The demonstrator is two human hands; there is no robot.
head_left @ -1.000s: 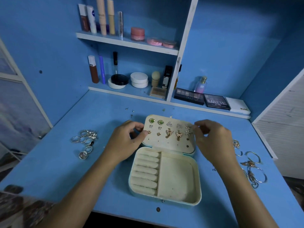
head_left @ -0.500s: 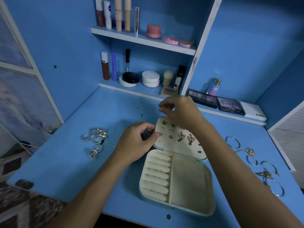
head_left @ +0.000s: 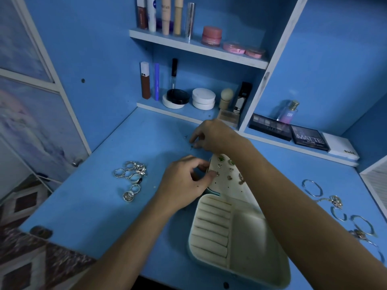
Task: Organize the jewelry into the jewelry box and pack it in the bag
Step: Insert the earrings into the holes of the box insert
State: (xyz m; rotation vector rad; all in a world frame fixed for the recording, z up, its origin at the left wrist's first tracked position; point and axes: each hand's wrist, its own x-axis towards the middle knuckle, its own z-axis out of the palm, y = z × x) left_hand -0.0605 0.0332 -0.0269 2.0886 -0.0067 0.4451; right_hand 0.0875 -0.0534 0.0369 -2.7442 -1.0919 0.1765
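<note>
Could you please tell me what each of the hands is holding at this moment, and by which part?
The left hand pinches the left edge of the jewelry box lid. The right hand pinches something tiny above the table, too small to identify.

Right forearm point(head_left: 282, 195) hides the lid's point(head_left: 226, 181) right half.

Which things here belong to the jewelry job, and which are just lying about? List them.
Job: jewelry box, earrings on its lid, rings, bracelets, loose studs under the right hand.

Lying about: shelf cosmetics, compacts, perfume bottle, eyeshadow palettes.
</note>
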